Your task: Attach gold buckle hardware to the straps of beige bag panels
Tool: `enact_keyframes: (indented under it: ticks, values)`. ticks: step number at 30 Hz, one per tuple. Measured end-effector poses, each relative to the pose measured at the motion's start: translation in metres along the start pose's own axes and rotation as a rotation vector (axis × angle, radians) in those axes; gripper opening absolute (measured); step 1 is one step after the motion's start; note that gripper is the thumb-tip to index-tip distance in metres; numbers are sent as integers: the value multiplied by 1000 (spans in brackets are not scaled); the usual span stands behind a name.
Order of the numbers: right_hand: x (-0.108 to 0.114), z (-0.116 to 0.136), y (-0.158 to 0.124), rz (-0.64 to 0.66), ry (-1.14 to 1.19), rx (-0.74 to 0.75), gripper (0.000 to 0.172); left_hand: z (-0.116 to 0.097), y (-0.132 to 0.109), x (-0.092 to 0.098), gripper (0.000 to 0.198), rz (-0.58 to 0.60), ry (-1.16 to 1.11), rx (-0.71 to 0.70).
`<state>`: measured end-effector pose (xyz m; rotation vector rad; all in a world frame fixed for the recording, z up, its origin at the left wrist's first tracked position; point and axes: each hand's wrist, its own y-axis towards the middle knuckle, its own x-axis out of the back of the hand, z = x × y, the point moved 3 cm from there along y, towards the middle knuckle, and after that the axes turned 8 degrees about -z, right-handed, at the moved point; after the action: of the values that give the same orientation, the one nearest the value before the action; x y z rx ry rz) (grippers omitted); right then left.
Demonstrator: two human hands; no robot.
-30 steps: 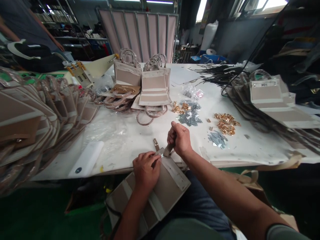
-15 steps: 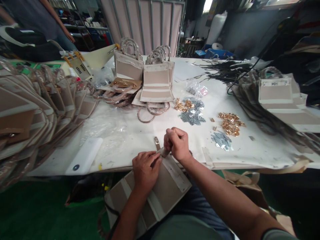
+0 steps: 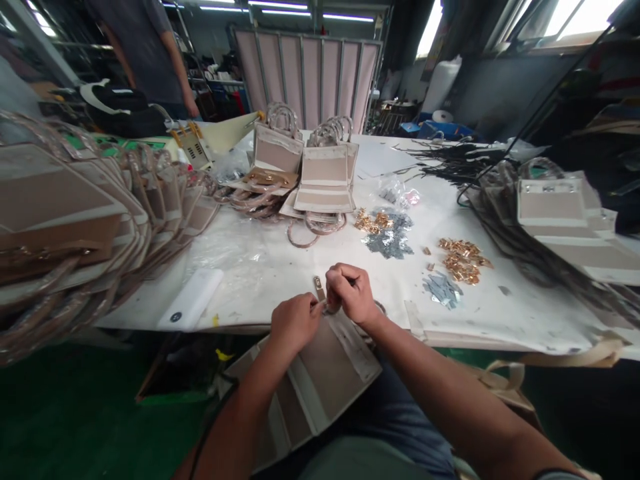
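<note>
An unfinished beige handbag [image 3: 333, 377] leans across my lap against the table's front edge. At its upper corner my left hand [image 3: 296, 321] is closed, with thumb and fingers gripping the bag's edge. Just to the right, my right hand [image 3: 350, 293] forms a fist against the same corner. Whatever sits inside that fist is hidden. A short strap with a gold-coloured metal end [image 3: 319, 287] sticks up beyond the fingers onto the white table [image 3: 280, 280].
Beige bags stand in a left stack [image 3: 70, 193], a middle group [image 3: 325, 173] and a right stack [image 3: 555, 207]. Gold metal pieces [image 3: 463, 260] and grey metal plates [image 3: 389, 237] lie in piles. A white power bank-like block [image 3: 193, 300] rests left. A person [image 3: 137, 53] stands behind.
My view has tilted up and turned slightly left. The left hand's fingers have curled in from a flatter pose on the bag. The right fist stays at the corner.
</note>
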<state>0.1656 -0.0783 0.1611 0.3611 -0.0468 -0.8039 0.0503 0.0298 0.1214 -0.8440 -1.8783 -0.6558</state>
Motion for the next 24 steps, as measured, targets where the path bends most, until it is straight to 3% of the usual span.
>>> enact_keyframes:
  ticks: [5,9,15,20,24]
  values:
    - [3,-2,0,-139,74,-62,52,5,22,-2,30,118,-5,59]
    - [-1,5,8,-266,139,6,61,9,27,-4,28,135,-13,78]
    - [-19,8,5,-67,-5,39,62,8,21,-1,30,112,-24,105]
    - [-19,13,8,-72,33,96,61,10,25,-5,27,137,-61,108]
    - [-22,4,9,-46,-73,52,63,11,25,0,32,141,-78,125]
